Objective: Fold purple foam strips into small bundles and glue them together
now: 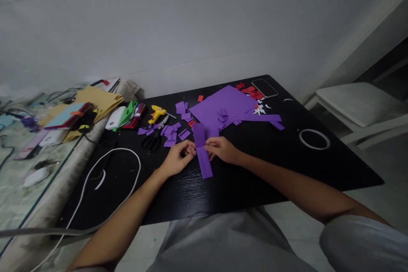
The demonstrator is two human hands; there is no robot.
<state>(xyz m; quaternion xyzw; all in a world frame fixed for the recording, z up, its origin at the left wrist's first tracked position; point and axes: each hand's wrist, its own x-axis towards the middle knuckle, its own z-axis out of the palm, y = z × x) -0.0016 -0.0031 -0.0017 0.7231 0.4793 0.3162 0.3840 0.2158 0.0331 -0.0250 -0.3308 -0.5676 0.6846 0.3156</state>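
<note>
A strip of purple paper (204, 164) with a crease across its middle is held just over the black table. My left hand (179, 157) pinches its left edge at the crease, fingers closed. On the opposite edge, my right hand (223, 149) grips the strip between thumb and fingers. Beyond the hands lies a large purple sheet (223, 102) with small cut pieces on it. Several small purple paper pieces (170, 131) are scattered left of the strip, beside black-handled scissors (154, 139) and a yellow glue gun (157, 114).
A phone (264, 88) lies at the far right corner near red scraps (253, 92) and white scraps (260, 108). A white ring (314, 139) rests on the right. A white cable (139, 165) loops across the left. Green bundles (129, 114) stand left; a white stool (360, 97) is at right.
</note>
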